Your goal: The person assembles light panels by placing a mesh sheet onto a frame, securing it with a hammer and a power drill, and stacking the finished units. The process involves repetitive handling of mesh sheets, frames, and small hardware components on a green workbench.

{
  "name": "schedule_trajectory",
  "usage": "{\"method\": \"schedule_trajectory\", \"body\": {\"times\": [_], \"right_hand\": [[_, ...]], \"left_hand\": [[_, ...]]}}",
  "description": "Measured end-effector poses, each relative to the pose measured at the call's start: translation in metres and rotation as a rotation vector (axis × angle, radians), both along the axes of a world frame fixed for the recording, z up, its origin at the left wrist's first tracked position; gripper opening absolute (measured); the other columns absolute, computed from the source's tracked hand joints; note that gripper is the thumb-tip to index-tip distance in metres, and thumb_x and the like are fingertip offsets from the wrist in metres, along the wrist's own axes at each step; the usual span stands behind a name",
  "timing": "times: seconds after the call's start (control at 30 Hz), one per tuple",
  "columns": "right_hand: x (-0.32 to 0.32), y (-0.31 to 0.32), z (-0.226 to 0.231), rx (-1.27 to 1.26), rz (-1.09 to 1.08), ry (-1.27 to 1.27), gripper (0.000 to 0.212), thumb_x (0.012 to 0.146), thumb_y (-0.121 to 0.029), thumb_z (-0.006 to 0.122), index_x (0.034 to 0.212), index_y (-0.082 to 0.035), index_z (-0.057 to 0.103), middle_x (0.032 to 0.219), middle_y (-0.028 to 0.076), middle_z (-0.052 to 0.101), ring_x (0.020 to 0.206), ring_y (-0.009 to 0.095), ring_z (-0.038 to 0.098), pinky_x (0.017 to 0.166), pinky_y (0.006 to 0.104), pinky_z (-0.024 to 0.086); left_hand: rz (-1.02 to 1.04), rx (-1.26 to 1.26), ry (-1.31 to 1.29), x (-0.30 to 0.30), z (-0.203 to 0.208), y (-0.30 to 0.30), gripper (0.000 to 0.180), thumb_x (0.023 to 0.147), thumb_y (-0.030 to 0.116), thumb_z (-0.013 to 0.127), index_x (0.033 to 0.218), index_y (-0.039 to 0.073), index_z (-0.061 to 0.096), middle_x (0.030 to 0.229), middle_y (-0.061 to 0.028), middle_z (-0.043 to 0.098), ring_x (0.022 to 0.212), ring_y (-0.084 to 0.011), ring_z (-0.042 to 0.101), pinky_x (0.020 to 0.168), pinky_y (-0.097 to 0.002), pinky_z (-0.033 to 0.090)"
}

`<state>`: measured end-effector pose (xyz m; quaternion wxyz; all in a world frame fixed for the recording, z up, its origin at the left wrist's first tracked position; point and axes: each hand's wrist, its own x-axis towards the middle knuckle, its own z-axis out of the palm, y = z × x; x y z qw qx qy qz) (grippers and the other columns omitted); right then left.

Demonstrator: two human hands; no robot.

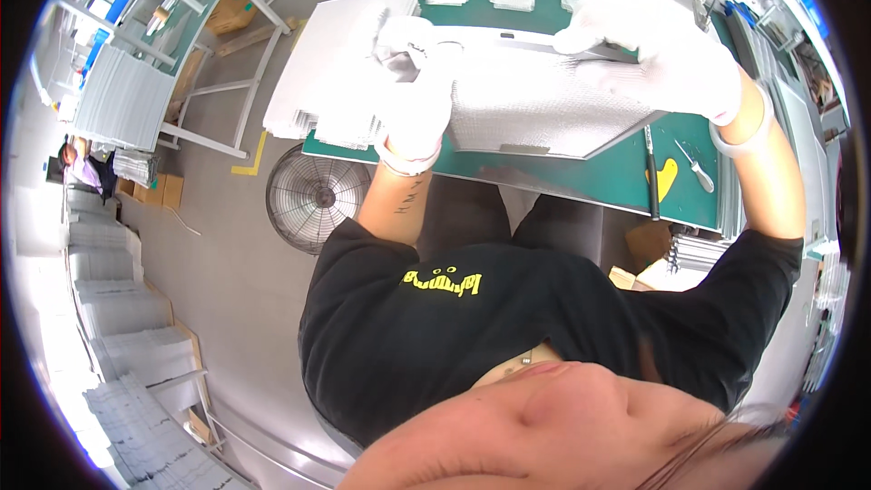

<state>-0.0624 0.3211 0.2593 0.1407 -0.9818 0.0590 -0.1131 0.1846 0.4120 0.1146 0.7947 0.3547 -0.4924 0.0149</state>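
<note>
A silvery, finely textured rectangular panel (pixel 535 113) with a thin pale frame lies at the near edge of the green table (pixel 590 177) in front of me. My left hand (pixel 417 82), in a white glove, is at the panel's left side with its fingers curled together; glare hides what they pinch. My right hand (pixel 653 50), also gloved in white, grips the panel's far right part, its thumb toward the far edge and its fingers over the textured face. Strong light washes out both gloves and the panel's upper left.
Stacked white sheets (pixel 318 63) lie at the table's left. On the right are a black-handled tool (pixel 651 177), a yellow piece (pixel 667 180) and a screwdriver-like tool (pixel 697 168). A round floor fan (pixel 319 195) stands below left. More sheet stacks (pixel 127 95) line the left side.
</note>
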Motion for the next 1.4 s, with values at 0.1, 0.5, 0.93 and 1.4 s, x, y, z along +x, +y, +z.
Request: {"method": "schedule_trajectory", "body": {"times": [0.1,0.5,0.93,1.4], "right_hand": [[0.002,-0.008,-0.008,-0.029,0.001,-0.083,0.045,0.086,-0.013,0.070,0.131,-0.009,0.065,0.113,0.013,0.069,0.102,0.026,0.065,0.094,0.0347,0.050],[0.008,0.009,-0.009,-0.146,-0.077,-0.090,0.041,0.090,-0.009,0.066,0.131,-0.007,0.066,0.117,0.012,0.071,0.104,0.025,0.067,0.094,0.0344,0.052],[0.011,0.010,-0.005,-0.149,-0.061,-0.075,0.041,0.090,-0.018,0.067,0.129,-0.006,0.067,0.117,0.014,0.072,0.103,0.026,0.069,0.096,0.0357,0.052],[-0.159,0.013,-0.120,-0.222,-0.915,-0.572,0.024,0.097,-0.008,0.060,0.118,-0.002,0.069,0.105,0.010,0.074,0.094,0.018,0.070,0.085,0.0315,0.055]], "left_hand": [[0.134,0.033,-0.044,-0.002,0.000,-0.007,0.023,0.085,0.005,0.077,0.105,-0.001,0.066,0.097,-0.0064,0.067,0.079,-0.0100,0.058,0.068,-0.0237,0.049],[0.428,-0.026,-0.233,0.006,-0.020,-0.027,0.027,0.091,0.005,0.069,0.115,-0.005,0.065,0.106,-0.0150,0.071,0.093,-0.0234,0.067,0.080,-0.0336,0.054],[0.239,0.046,-0.144,0.005,-0.006,-0.017,0.026,0.093,0.006,0.068,0.117,-0.002,0.062,0.102,-0.0096,0.068,0.088,-0.0165,0.065,0.075,-0.0293,0.054],[0.371,0.216,-0.261,0.012,-0.018,-0.008,0.036,0.103,0.009,0.049,0.135,-0.006,0.044,0.130,-0.0195,0.052,0.120,-0.0281,0.054,0.105,-0.0388,0.043]]}}
